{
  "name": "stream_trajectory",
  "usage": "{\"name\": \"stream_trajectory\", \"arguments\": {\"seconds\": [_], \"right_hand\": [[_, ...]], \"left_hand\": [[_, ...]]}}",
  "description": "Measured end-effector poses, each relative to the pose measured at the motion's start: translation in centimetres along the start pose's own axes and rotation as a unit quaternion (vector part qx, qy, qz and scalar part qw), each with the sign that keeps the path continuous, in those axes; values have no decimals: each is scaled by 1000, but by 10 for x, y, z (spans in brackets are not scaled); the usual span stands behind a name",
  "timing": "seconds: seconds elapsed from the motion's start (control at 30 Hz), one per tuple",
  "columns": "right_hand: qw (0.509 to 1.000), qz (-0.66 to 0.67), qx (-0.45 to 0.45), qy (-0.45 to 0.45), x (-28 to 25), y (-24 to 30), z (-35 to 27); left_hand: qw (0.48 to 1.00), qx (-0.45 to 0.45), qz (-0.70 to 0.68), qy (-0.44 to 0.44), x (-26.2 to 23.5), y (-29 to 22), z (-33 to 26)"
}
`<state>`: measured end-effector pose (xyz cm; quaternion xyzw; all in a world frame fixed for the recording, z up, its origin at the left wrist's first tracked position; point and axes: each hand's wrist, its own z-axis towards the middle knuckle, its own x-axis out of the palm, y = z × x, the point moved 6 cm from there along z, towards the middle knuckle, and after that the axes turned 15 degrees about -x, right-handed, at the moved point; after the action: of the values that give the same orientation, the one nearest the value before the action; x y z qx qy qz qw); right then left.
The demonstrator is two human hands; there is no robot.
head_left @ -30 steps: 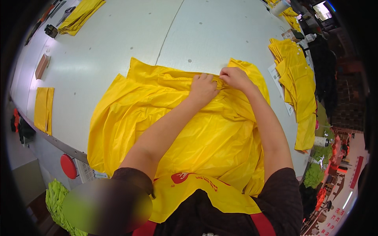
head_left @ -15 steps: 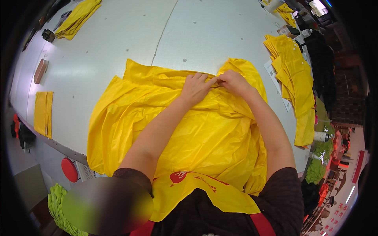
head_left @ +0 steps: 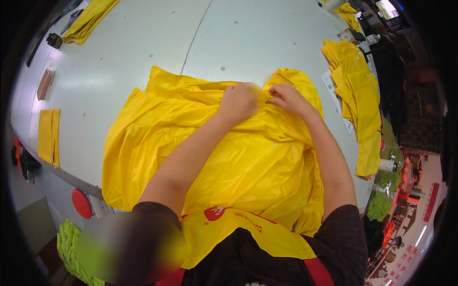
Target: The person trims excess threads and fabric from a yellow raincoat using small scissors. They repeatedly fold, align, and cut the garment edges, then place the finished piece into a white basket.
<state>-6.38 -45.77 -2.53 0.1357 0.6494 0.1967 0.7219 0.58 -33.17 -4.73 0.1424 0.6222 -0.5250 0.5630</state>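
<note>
A large, crumpled yellow garment (head_left: 229, 159) of thin, shiny fabric lies spread on the table in front of me. My left hand (head_left: 240, 102) is closed on its bunched upper edge; a blurred patch hides the fingertips. Just to its right, my right hand (head_left: 289, 99) has thumb and forefinger apart beside a small gathered bit of the same fabric. Both forearms reach over the garment. At my chest is a yellow bib (head_left: 243, 226) with red print and red straps.
The pale table (head_left: 133, 43) carries a folded yellow piece (head_left: 49, 137) at left and a yellow stack (head_left: 90, 21) at far left. Overlapping yellow pieces (head_left: 355, 100) line the right edge, over a white sheet. A red round stool top (head_left: 81, 203) and green bundle (head_left: 71, 250) are lower left.
My right thumb and forefinger have parted from their pinch, and that hand has shifted slightly right. My left hand has curled tighter over the fabric edge. The view has shifted slightly.
</note>
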Motion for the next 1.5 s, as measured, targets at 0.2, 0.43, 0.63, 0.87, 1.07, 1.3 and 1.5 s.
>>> {"name": "stream_trajectory", "arguments": {"seconds": [0.2, 0.43, 0.63, 0.87, 1.07, 1.3, 1.5], "right_hand": [[992, -84, -87, -23, -2, 7, -3], [974, 197, 52, -101, -14, -1, -11], [971, 217, 48, -85, -27, 17, -14], [971, 213, 58, -96, -43, 50, -12], [969, 207, 76, -112, -44, 60, -19], [977, 170, 59, -117, -49, 70, -23], [993, 5, -11, -117, -56, 95, -16]], "left_hand": [[997, 53, 36, -31, 22, -13, 6], [980, -56, -112, -156, -7, -22, -7], [952, -39, -217, -214, -36, -34, -19], [939, -60, -224, -254, -50, -37, -23], [934, -40, -235, -265, -62, -40, -30], [938, 21, -148, -313, -79, -55, -39], [928, -32, -249, -276, -70, -45, -40]]}}
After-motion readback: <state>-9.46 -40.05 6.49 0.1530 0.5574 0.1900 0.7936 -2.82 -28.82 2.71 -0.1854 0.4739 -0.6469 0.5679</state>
